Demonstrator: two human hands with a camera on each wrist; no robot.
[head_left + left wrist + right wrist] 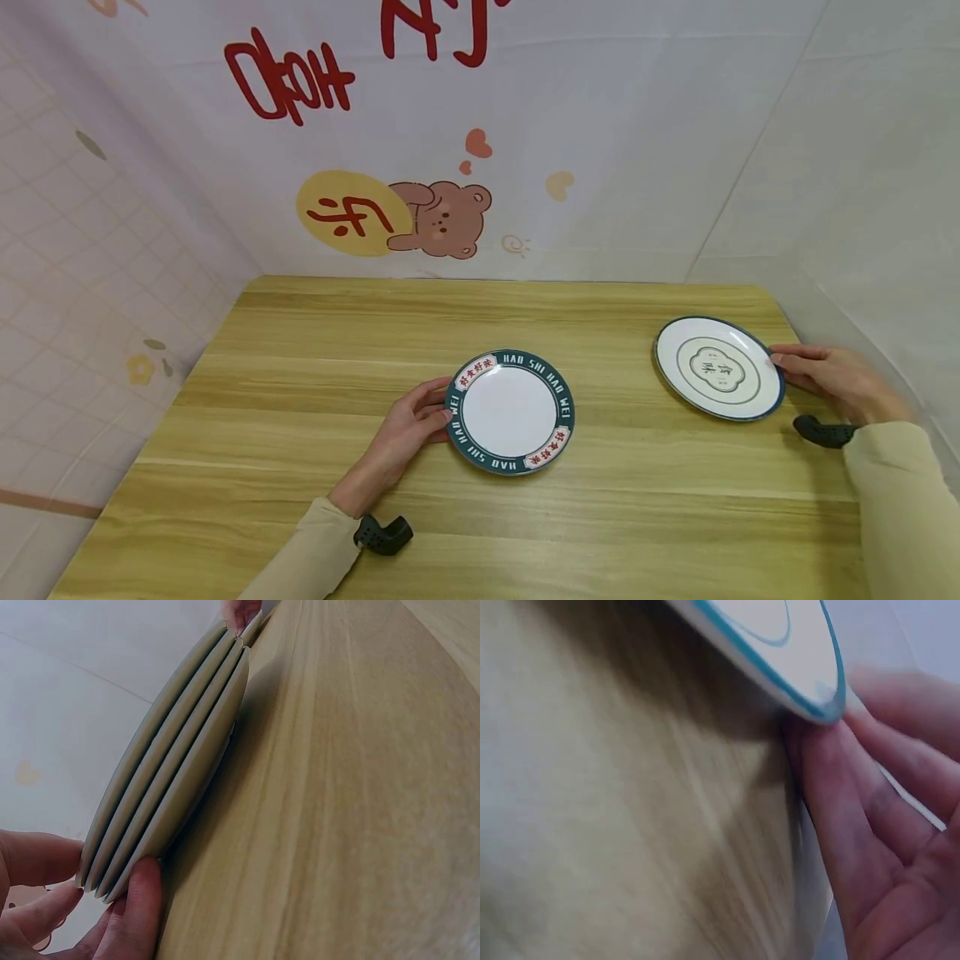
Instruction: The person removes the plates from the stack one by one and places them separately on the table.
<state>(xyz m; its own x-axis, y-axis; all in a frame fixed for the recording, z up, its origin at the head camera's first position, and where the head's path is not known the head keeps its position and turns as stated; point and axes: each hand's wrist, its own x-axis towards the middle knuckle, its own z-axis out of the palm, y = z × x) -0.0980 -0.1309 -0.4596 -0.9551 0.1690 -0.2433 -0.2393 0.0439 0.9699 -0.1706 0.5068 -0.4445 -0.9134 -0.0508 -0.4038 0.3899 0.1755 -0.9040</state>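
Note:
In the head view, my left hand (402, 433) grips the left edge of a stack of plates (510, 411). The top plate is white with a wide dark green rim with letters and red characters. Seen edge-on in the left wrist view, several stacked plates (169, 761) sit between the thumb and fingers (142, 907). At the right, my right hand (843, 379) pinches the right rim of a white plate (716, 379) with a blue edge. Its underside and the fingers below it are mostly hidden. In the right wrist view, this plate (810, 652) tilts above the tabletop.
A wood-grain table (315, 333) carries the plates. Behind it hangs a white cloth backdrop (637, 125) with a printed bear and red characters. Light cloth walls (892, 208) also flank both sides. The right hand is beside the table's right edge.

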